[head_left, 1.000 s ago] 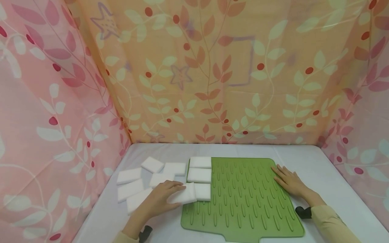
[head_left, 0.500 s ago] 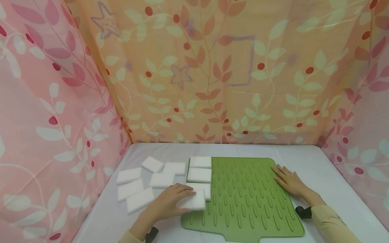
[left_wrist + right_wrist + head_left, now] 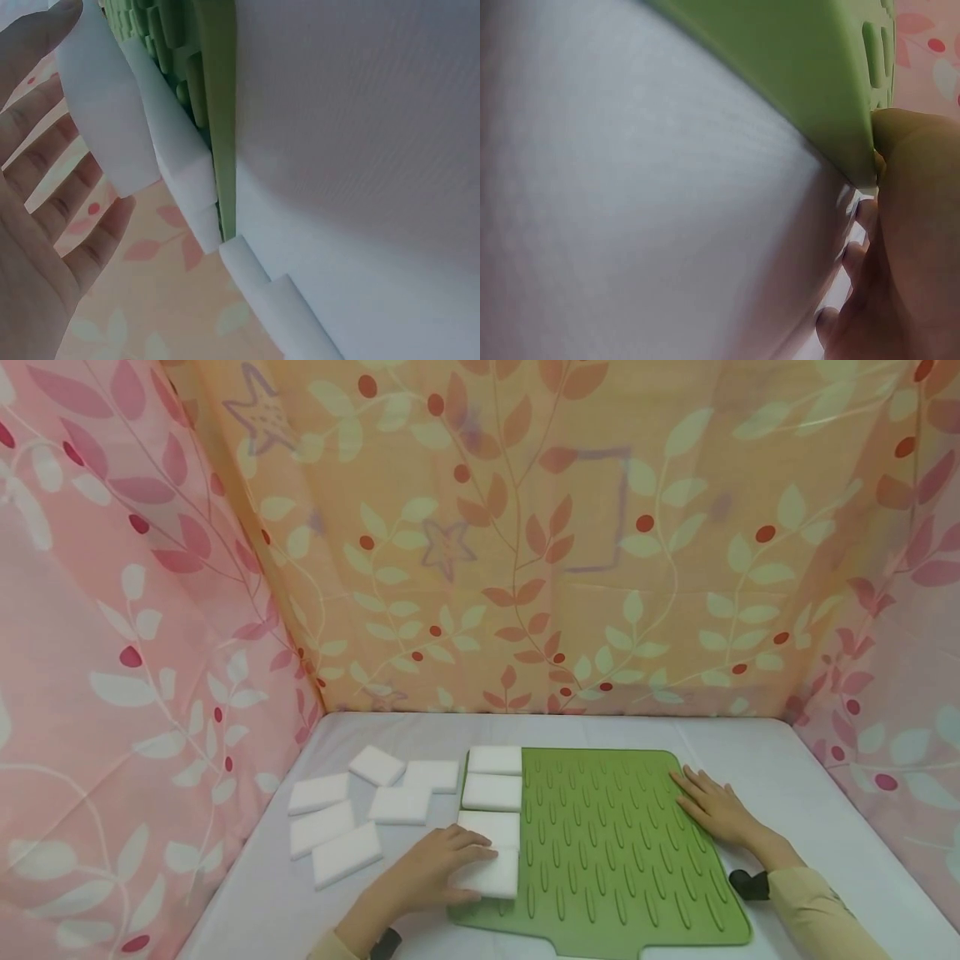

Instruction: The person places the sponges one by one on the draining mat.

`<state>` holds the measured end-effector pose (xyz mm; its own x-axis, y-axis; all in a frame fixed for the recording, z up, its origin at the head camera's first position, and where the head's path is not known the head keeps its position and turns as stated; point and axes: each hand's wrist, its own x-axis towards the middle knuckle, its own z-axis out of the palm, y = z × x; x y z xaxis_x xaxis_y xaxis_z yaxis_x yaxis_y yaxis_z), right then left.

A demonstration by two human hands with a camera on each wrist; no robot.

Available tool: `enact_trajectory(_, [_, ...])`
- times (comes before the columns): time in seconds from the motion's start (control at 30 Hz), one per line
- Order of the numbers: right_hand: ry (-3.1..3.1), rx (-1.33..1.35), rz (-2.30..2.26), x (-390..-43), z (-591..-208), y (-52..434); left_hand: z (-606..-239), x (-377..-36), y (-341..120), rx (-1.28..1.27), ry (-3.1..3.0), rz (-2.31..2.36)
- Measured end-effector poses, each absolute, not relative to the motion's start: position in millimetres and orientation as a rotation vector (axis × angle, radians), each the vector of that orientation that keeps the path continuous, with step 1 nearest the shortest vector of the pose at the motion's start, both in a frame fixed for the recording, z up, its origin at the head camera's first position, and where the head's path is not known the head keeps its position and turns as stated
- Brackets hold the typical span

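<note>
A green ribbed mat (image 3: 615, 852) lies on the white table. Down its left edge runs a column of white sponge blocks (image 3: 492, 792). My left hand (image 3: 468, 856) rests with straight fingers on the nearest block (image 3: 495, 875) of that column, at the mat's front left. In the left wrist view the fingers (image 3: 45, 165) lie flat against that block (image 3: 105, 112), beside the mat's edge (image 3: 214, 112). My right hand (image 3: 708, 806) lies flat and open on the mat's right edge; the right wrist view shows its fingers (image 3: 907, 247) under the mat's rim (image 3: 795, 67).
Several loose white sponge blocks (image 3: 347, 853) lie scattered on the table (image 3: 787, 777) left of the mat. Leaf-patterned fabric walls (image 3: 480, 568) close in the table on the left, back and right.
My left hand has slid a white block rightward and toward me, off the table and onto the mat's front left edge, below the third block. The right hand has stayed still.
</note>
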<state>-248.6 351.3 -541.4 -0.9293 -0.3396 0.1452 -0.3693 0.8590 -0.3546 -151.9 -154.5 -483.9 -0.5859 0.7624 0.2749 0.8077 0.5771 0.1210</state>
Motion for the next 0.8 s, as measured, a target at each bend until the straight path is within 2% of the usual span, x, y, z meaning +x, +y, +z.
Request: enact_trajectory(0.8, [-2.989, 0.557, 0.581, -249, -538, 351, -496, -152, -152, -1.337, -2.616, -0.355])
